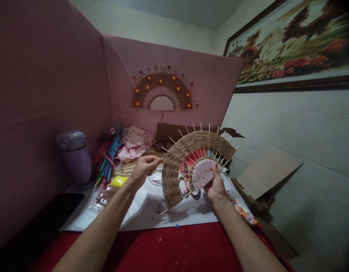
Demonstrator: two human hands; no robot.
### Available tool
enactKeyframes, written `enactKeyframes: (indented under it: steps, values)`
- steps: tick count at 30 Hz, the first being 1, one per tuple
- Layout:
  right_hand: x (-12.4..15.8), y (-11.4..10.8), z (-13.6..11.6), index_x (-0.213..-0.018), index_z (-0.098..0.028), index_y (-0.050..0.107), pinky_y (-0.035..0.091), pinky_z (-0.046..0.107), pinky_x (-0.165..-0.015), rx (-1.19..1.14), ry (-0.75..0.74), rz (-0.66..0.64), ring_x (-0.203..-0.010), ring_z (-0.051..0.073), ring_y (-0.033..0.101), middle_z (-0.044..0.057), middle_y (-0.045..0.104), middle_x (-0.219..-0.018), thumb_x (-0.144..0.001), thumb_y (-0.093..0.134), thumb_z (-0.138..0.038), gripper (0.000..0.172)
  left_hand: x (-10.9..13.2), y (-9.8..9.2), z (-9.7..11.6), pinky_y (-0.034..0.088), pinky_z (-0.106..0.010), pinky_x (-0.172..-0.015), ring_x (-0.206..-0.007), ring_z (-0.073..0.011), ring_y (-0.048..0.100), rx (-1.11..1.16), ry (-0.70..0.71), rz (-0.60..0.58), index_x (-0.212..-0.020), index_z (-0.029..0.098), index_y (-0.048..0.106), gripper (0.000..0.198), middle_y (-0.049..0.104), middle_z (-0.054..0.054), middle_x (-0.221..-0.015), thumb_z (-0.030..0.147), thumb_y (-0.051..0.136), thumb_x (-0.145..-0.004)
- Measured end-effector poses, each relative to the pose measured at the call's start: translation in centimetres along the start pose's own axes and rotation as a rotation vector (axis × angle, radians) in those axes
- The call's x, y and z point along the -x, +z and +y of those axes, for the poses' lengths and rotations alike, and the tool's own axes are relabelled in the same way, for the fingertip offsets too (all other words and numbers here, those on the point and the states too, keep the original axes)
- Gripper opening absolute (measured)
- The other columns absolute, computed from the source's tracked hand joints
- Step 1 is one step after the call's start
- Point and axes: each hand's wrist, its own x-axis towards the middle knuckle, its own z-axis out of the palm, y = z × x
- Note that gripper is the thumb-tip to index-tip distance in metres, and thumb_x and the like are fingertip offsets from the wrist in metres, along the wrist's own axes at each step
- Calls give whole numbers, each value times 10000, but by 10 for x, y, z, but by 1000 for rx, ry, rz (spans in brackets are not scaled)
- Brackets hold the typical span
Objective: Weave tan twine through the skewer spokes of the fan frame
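My right hand (216,186) grips a half-round woven fan (172,166) by its white, red-dotted cloth base, thumb on the front. Brown twine is woven into a wide band across thin sticks, whose pale tips poke out beyond the outer edge. The fan is held tilted above the white sheet. At its left edge, my left hand (146,169) is closed in a pinch, fingertips close to the weave. Whatever lies between those fingertips is too small to make out. Scissors (195,195) show partly behind the fan.
A purple bottle (78,160) stands at the left, beside colourful pipe cleaners (109,160). Dotted cloth (136,142) and a yellow packet (118,181) lie behind my left hand. A decorated fan (161,90) hangs on the pink board. Cardboard (269,172) leans at the right.
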Motion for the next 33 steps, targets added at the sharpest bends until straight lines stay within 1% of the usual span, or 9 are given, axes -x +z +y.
enactKeyframes:
  steps: [6,10,15,21,24,27,31,33]
  values:
    - [-1,-1,1,-806,-200,608,521,316,-724,-25,-28,17,-649,139,624,-16,681,-726,-674,674,-416,261,-1,-2,-3,81,-207,-398,-388,-12,197,-56,2,36,-642,112,625,273,335,72,-439,368,719,-623]
    - [-1,-2,1,-814,-205,611,519,310,-718,-15,-22,-16,-660,140,626,-19,684,-735,-673,673,-425,269,-1,-2,-4,105,-207,-408,-403,-21,218,-109,5,76,-609,120,614,281,361,66,-453,377,728,-599]
    - [0,-2,1,-832,-208,608,516,285,-672,-5,-33,-16,-654,134,623,-29,685,-734,-663,681,-428,287,-1,-4,-5,154,-207,-432,-435,-31,259,-153,33,95,-575,125,602,284,418,51,-491,380,727,-592]
    - [-1,-3,2,-811,-213,606,516,267,-625,-27,-30,-12,-646,129,626,-33,688,-724,-661,689,-410,262,-2,-4,-7,150,-211,-421,-427,-33,252,-183,42,111,-588,125,603,289,411,54,-486,389,719,-602]
    - [0,-3,3,-822,-212,610,520,278,-648,-28,-30,-35,-660,133,631,-28,691,-737,-664,687,-412,266,-2,-5,-7,158,-207,-414,-425,-32,261,-201,37,126,-608,124,619,295,432,48,-493,402,717,-600]
    - [-1,-2,3,-832,-205,615,523,314,-705,-14,-3,-27,-670,146,637,-14,695,-751,-660,690,-411,279,-2,-5,-7,161,-203,-407,-420,-33,267,-213,40,139,-640,124,641,298,447,45,-495,411,713,-600]
    - [-2,-3,7,-779,-195,618,527,338,-733,9,58,39,-641,155,639,-10,694,-710,-633,723,-318,218,-2,-4,-8,159,-203,-401,-417,-33,267,-210,60,136,-656,126,656,287,456,41,-499,405,705,-610]
    - [-3,-5,9,-750,-195,618,531,343,-731,26,62,22,-629,158,641,-10,694,-697,-628,726,-277,182,-2,-4,-7,155,-205,-398,-413,-33,264,-205,64,141,-656,129,660,283,460,41,-499,403,705,-607]
